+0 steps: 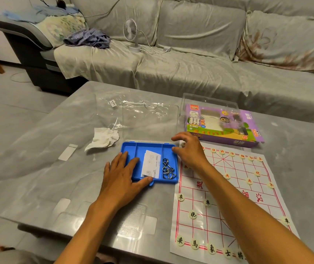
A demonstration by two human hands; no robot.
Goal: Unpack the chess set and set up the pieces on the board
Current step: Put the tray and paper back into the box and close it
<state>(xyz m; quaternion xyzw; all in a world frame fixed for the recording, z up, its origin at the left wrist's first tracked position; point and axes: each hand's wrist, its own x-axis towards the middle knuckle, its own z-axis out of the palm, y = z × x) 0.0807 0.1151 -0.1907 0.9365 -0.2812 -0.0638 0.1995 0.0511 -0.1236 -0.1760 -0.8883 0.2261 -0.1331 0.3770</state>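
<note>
My left hand (123, 173) lies flat on the near-left corner of the blue tray (128, 149), fingers straight, thumb along its front edge — pressing, not gripping. My right hand (188, 149) sits at the tray's far-right corner, fingers loosely curled, thumb by the rim; it seems to hold nothing, though a small pale thing shows just behind the fingers and I cannot tell what it is.

In the tray: a folded paper slip (151, 165) in the middle compartment, metal ring puzzles (167, 169) in the right one. Its clear lid (150, 121) stands open behind. No chess pieces in it that I can see.

The paper board (247, 189) lies just right of the tray, on the grey table (38, 149). Round pale pieces (192, 214) already sit along the far row and the near row, with more scattered between. The purple chess box (221, 124) rests beyond the board.

Judgement: setup is well along, and the tray is crowding the board's left edge. To do this well — slide the tray leftward with both hands low and even, so it does not catch the paper and drag pieces off their points. Then check the box for any piece left inside.

Also about: crumpled tissue (103, 139), clear plastic wrap (110, 105), sofa (190, 63) with a small fan (131, 32).
</note>
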